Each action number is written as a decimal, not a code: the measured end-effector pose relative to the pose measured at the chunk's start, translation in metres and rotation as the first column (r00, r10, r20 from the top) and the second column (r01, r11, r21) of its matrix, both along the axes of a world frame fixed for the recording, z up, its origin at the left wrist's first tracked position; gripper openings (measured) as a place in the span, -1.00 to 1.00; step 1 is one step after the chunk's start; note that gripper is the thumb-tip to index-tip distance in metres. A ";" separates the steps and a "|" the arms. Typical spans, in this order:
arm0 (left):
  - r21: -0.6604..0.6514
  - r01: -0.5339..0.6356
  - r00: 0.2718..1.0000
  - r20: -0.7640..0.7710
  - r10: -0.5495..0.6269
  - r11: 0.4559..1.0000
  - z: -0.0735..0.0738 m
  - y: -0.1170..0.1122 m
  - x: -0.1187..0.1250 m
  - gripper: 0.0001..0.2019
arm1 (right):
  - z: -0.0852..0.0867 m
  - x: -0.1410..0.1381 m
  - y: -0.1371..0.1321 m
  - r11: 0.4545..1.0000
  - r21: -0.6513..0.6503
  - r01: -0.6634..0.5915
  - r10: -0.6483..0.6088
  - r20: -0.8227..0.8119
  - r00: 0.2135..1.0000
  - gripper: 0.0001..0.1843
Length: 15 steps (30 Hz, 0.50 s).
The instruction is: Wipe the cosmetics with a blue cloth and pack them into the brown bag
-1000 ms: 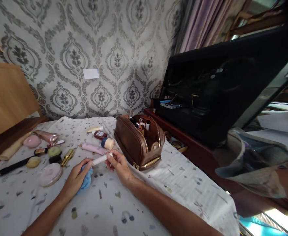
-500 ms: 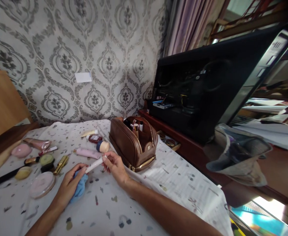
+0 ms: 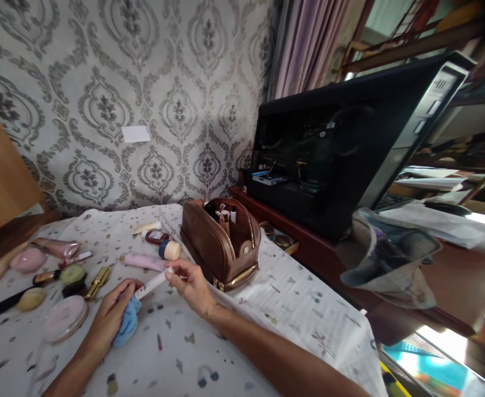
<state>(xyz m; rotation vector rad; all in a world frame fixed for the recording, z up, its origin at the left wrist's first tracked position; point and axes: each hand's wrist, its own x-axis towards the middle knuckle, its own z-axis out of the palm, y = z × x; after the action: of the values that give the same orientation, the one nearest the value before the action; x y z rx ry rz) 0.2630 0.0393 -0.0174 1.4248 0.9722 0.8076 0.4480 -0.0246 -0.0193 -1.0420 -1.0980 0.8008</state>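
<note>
White tube (image 3: 152, 284) — left hand (image 3: 111, 306) grips near end plus blue cloth (image 3: 127, 325), right hand (image 3: 193, 285) pinches far end.

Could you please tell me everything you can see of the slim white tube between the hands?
The slim white tube looks smooth, perhaps plastic, with small reddish marks towards its left end, too blurred to read. It slants up to the right in the picture, over the patterned white sheet. The left hand, also holding a bunched blue cloth, grips one end; the right hand pinches the other.
</note>
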 end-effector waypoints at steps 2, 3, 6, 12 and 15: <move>0.033 0.006 1.000 -0.006 -0.006 0.999 0.001 0.001 0.000 -0.39 | 0.006 0.000 -0.005 1.000 0.014 -0.006 0.005 0.056 0.998 -0.61; 0.038 0.008 1.000 -0.009 -0.008 0.999 0.001 0.002 -0.001 -0.39 | 0.010 0.001 -0.007 1.000 0.022 -0.005 0.003 0.080 0.997 -0.63; 0.024 0.017 1.000 0.004 -0.017 1.000 0.000 0.005 -0.001 -0.42 | 0.023 0.006 -0.014 0.997 0.069 0.040 -0.052 0.185 0.981 -0.69; -0.024 0.025 1.000 -0.010 -0.025 0.999 -0.001 0.003 -0.001 -0.36 | 0.060 0.037 -0.034 0.977 0.193 0.085 -0.167 0.457 0.873 -0.74; -0.020 0.007 0.998 -0.062 -0.008 1.000 -0.002 0.003 -0.001 -0.32 | 0.077 0.054 -0.043 0.972 0.209 0.103 -0.199 0.513 0.835 -0.71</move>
<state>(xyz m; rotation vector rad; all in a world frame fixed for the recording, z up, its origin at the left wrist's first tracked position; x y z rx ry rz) 0.2615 0.0422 -0.0193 1.4431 1.0193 0.7501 0.5023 -0.0673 0.0578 -1.2200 -1.5031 0.2740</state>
